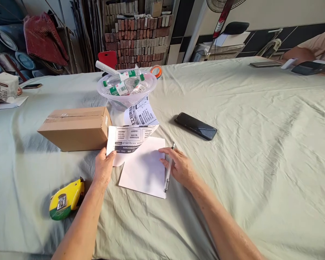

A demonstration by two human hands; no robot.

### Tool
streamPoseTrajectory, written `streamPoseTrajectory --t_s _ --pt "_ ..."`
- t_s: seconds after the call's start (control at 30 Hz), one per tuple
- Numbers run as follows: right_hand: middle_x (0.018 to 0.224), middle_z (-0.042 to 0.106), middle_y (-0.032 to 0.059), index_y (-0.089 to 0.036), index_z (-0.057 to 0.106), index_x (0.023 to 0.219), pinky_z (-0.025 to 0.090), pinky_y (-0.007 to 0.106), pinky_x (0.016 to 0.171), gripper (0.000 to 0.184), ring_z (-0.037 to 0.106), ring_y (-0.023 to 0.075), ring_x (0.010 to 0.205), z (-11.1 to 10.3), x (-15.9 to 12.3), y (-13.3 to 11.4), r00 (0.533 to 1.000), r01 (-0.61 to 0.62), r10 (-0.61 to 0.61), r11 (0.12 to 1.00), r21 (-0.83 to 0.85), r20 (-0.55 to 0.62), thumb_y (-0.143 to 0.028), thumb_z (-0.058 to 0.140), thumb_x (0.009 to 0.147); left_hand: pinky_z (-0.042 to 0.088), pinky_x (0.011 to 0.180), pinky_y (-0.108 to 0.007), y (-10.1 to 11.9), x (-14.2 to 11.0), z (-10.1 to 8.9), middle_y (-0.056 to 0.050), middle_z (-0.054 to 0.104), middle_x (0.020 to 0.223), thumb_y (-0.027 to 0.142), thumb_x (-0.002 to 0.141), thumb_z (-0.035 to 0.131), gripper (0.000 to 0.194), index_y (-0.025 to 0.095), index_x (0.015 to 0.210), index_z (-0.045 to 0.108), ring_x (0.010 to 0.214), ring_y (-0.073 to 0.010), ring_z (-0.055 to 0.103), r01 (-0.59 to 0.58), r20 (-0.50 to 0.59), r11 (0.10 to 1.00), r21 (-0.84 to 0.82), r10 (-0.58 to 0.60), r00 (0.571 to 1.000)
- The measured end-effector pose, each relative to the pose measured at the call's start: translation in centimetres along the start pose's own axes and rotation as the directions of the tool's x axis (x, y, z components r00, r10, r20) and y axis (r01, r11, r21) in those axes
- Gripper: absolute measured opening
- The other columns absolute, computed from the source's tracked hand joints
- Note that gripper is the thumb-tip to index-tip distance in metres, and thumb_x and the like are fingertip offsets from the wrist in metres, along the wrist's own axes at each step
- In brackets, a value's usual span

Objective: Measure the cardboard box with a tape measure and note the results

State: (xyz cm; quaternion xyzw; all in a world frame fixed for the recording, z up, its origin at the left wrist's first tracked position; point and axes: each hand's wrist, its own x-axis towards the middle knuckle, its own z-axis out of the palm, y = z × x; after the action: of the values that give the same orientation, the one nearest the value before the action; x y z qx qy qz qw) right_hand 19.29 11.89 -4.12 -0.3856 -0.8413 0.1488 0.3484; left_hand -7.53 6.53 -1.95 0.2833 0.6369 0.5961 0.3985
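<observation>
My left hand (104,167) pinches the lower left corner of a printed leaflet (127,139) with black and white text. The leaflet is curled, its far part raised toward the plastic basin. Under its lower edge lies a blank white sheet (144,169), apparently more than one layer. My right hand (181,165) is at the right edge of that sheet, with the index finger and thumb over the paper. A clear pen (168,173) is held among its fingers, pointing along the sheet's edge.
A cardboard box (76,128) stands left of the leaflet, a yellow-green tape measure (66,198) nearer. Behind is a basin (113,97) of plastic bottles, with orange-handled scissors (157,71). A black phone (196,125) lies right. Other people sit at both far sides.
</observation>
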Motion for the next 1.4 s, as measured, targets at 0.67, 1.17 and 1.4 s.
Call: streamPoseTrajectory --t_s 0.67,1.17,1.4 --pt "0.084 0.073 0.0011 -0.02 0.057 0.101 0.044 0.034 0.079 0.008 0.061 0.0181 0.068 -0.5 -0.3 -0.5 0.992 0.124 -0.124 0.986 -0.109 0.002 -0.024 0.057 0.095 0.051 0.081 -0.035 1.6 -0.6 0.4 -0.003 0.075 0.091 0.027 0.063 0.071 0.032 0.022 0.095 0.068 0.093 -0.0239 0.067 0.099 -0.077 0.994 -0.048 -0.102 0.992" --pt "0.078 0.072 0.0014 -0.02 0.058 0.097 0.041 0.031 0.074 0.005 0.06 0.0183 0.067 -0.7 -0.4 -0.5 0.993 0.113 -0.11 0.988 -0.103 0.032 -0.025 0.056 0.095 0.052 0.08 -0.033 1.4 -0.4 0.4 -0.004 0.075 0.093 0.029 0.058 0.075 0.039 0.019 0.096 0.069 0.087 -0.0217 0.068 0.075 -0.071 0.996 -0.05 -0.079 0.994" --pt "0.078 0.072 0.002 -0.019 0.058 0.097 0.043 0.032 0.073 0.008 0.061 0.0184 0.067 -0.7 -0.3 -0.5 0.994 0.106 -0.105 0.991 -0.082 0.024 -0.025 0.054 0.096 0.051 0.087 -0.035 1.5 -0.4 0.5 -0.003 0.074 0.089 0.029 0.055 0.078 0.039 0.018 0.091 0.068 0.092 -0.0235 0.068 0.055 -0.064 0.995 -0.08 -0.06 0.996"
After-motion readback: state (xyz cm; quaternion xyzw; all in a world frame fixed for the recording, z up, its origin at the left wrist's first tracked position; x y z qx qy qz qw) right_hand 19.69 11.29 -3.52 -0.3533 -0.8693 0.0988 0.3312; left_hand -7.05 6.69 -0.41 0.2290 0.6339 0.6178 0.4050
